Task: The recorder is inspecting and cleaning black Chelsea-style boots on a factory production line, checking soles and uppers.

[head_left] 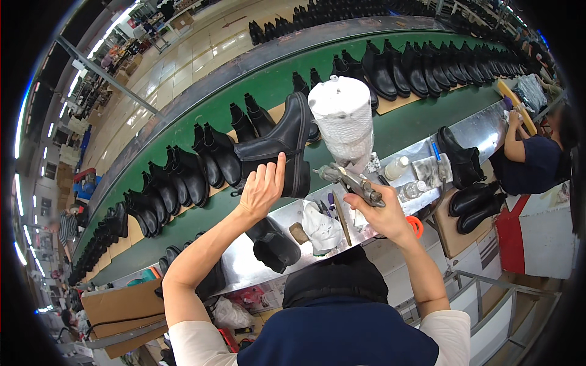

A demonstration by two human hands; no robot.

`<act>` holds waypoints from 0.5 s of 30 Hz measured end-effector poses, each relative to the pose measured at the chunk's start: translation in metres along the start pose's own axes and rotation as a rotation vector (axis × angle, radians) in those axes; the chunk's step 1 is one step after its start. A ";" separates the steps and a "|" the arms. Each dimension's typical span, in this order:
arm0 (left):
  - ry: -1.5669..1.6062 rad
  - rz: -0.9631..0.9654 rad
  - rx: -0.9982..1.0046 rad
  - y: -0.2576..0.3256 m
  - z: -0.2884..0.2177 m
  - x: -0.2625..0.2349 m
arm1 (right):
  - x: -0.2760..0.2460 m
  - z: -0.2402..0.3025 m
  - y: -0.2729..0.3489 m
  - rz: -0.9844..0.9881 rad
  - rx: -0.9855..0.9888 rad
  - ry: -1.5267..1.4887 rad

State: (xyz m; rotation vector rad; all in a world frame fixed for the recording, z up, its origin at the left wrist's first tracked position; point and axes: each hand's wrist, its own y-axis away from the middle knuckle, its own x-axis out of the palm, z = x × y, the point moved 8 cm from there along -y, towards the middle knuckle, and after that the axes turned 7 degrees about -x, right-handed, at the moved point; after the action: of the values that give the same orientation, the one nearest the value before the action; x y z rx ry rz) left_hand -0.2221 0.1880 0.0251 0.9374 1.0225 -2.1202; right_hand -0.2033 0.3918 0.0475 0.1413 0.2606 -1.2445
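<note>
My left hand point(264, 188) is closed on a black ankle boot point(284, 131), which it holds up and tilted over the metal bench point(235, 265). In my right hand point(384, 215) is a metal spray gun point(354, 183), its nozzle pointing left toward the boot's sole and heel. A short gap lies between nozzle and boot. Below the raised boot, another black boot point(273, 245) rests on the bench. Beside it are a brown block point(298, 233) and a crumpled white cloth point(321, 227). Several slim tools point(339, 215) lie under the spray gun.
A tall white roll point(342, 122) stands just behind the spray gun. Two clear bottles point(397, 167) sit to its right. Rows of black boots point(421, 67) line the green conveyor point(397, 119). More boots point(467, 158) stand at right, near a co-worker point(528, 152). An orange ring point(415, 227) hangs by my right wrist.
</note>
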 end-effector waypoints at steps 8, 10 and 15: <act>-0.001 0.083 -0.019 -0.013 0.001 0.014 | -0.002 0.003 0.027 0.096 -0.049 0.047; 0.060 0.165 -0.062 -0.018 0.005 0.015 | -0.002 0.000 0.034 0.097 -0.036 0.025; 0.283 0.383 -0.208 -0.027 0.015 0.020 | -0.009 0.009 0.036 -0.018 -0.163 0.050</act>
State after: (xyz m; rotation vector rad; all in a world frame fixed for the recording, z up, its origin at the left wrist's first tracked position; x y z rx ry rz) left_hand -0.2589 0.1855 0.0267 1.2388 1.0746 -1.5671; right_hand -0.1706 0.4096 0.0570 0.0295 0.4057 -1.2334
